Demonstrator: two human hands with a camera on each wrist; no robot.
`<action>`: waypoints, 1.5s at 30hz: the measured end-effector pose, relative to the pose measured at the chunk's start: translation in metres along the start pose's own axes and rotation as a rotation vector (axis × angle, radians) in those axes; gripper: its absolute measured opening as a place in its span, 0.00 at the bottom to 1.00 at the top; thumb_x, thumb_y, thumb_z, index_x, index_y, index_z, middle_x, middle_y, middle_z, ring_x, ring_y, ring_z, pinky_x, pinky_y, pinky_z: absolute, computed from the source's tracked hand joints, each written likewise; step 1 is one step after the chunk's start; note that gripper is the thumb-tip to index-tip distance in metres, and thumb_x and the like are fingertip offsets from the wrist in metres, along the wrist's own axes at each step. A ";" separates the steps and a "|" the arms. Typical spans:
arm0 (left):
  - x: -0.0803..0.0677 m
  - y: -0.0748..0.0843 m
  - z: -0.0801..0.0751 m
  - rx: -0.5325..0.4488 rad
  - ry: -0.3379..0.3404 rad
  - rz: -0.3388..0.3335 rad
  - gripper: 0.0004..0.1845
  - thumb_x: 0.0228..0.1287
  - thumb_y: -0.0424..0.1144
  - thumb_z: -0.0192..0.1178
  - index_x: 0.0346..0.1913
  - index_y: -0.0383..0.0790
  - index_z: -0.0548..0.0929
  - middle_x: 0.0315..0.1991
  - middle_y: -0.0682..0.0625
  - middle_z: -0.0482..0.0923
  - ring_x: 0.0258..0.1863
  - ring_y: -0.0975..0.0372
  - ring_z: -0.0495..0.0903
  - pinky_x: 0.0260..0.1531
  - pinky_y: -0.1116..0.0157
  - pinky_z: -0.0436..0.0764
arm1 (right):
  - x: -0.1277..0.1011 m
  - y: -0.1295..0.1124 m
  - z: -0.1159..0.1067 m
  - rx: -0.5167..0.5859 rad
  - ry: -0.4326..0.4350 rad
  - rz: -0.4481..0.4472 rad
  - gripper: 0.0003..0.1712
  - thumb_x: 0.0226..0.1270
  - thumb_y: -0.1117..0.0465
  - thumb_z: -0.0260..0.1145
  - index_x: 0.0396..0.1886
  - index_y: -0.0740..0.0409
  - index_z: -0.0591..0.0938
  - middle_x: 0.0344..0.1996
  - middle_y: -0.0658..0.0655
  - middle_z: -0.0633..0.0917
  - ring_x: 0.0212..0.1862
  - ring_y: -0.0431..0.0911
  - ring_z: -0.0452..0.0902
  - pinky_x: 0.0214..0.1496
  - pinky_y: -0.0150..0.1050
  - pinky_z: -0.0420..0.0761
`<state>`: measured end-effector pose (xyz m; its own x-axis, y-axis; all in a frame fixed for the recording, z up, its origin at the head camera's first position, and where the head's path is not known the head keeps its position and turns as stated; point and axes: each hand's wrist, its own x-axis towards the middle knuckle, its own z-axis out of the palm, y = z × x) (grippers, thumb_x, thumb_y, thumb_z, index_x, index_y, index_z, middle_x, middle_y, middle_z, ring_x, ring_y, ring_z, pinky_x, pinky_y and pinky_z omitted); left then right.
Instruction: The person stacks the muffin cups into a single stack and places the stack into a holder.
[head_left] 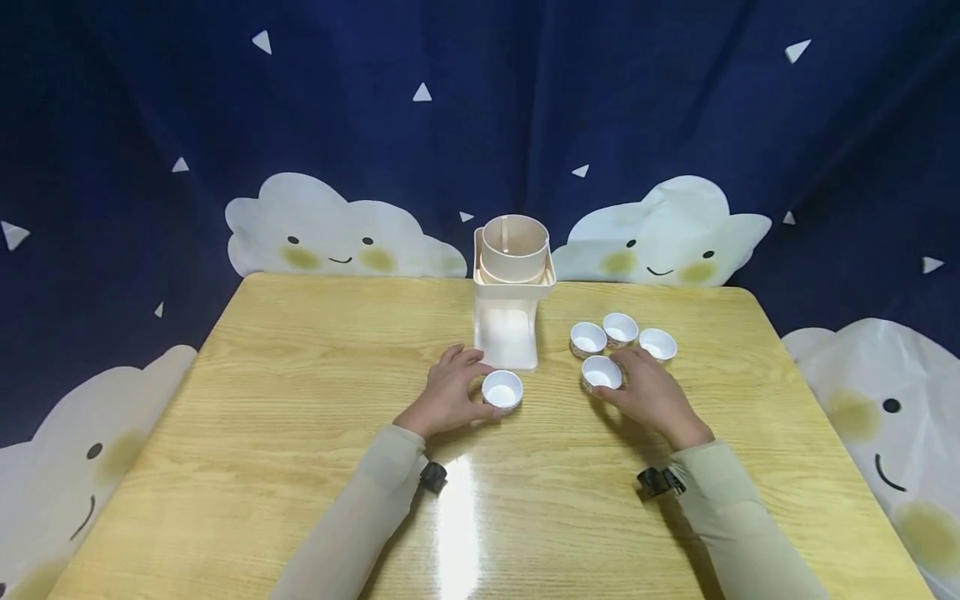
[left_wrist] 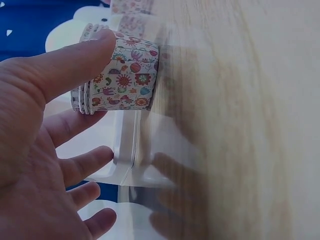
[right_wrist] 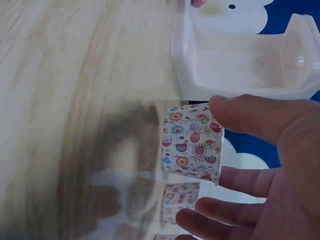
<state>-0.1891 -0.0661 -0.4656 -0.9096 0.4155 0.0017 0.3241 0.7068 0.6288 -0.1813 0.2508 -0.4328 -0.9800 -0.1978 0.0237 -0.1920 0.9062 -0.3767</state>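
Note:
In front of the cream plastic stand [head_left: 506, 333], my left hand [head_left: 450, 396] pinches a small stack of nested paper cups [left_wrist: 127, 75] between thumb and index finger. Several rims show at the stack's open end, and bright flowers and birds are printed on its side. The other left fingers are spread apart. To the right, my right hand [head_left: 651, 396] pinches a single paper cup [right_wrist: 192, 142] of the same print by its sides. Both the stack and this cup stand upright at the table surface. A round cylinder [head_left: 515, 250] open at the top sits on the stand.
Behind the right hand stand more paper cups, one at the left [head_left: 588, 340], one at the back [head_left: 620, 329] and one at the right [head_left: 657, 344]. The wooden table [head_left: 315, 358] ends at a dark blue curtain [head_left: 480, 108] with printed clouds.

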 end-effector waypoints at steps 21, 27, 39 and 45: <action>0.002 -0.001 0.002 0.003 -0.019 0.007 0.31 0.47 0.51 0.77 0.57 0.48 0.83 0.73 0.42 0.65 0.78 0.43 0.49 0.69 0.33 0.55 | -0.006 -0.021 -0.003 0.034 -0.018 -0.035 0.34 0.58 0.51 0.74 0.59 0.66 0.77 0.65 0.71 0.75 0.66 0.66 0.71 0.61 0.61 0.75; 0.001 -0.001 0.002 -0.015 -0.020 0.005 0.32 0.46 0.51 0.77 0.57 0.48 0.83 0.73 0.42 0.65 0.78 0.42 0.49 0.70 0.33 0.55 | -0.007 -0.028 -0.003 0.048 -0.006 -0.050 0.34 0.58 0.52 0.74 0.60 0.66 0.77 0.64 0.71 0.76 0.64 0.66 0.73 0.61 0.61 0.75; 0.000 -0.001 -0.001 -0.022 -0.012 0.009 0.32 0.46 0.51 0.77 0.57 0.49 0.83 0.73 0.42 0.65 0.78 0.42 0.49 0.70 0.34 0.54 | -0.008 -0.038 -0.002 0.058 -0.031 -0.074 0.37 0.59 0.52 0.74 0.65 0.63 0.74 0.64 0.68 0.76 0.54 0.62 0.80 0.54 0.58 0.79; 0.000 -0.001 0.000 -0.021 -0.013 0.012 0.32 0.48 0.51 0.77 0.58 0.49 0.82 0.73 0.42 0.64 0.78 0.42 0.49 0.70 0.33 0.54 | -0.008 -0.044 -0.002 0.065 -0.024 -0.086 0.37 0.59 0.51 0.73 0.65 0.64 0.74 0.64 0.67 0.76 0.57 0.61 0.79 0.57 0.57 0.78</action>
<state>-0.1899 -0.0671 -0.4661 -0.9022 0.4314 -0.0007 0.3294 0.6898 0.6447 -0.1650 0.2129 -0.4146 -0.9584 -0.2831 0.0362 -0.2703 0.8595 -0.4337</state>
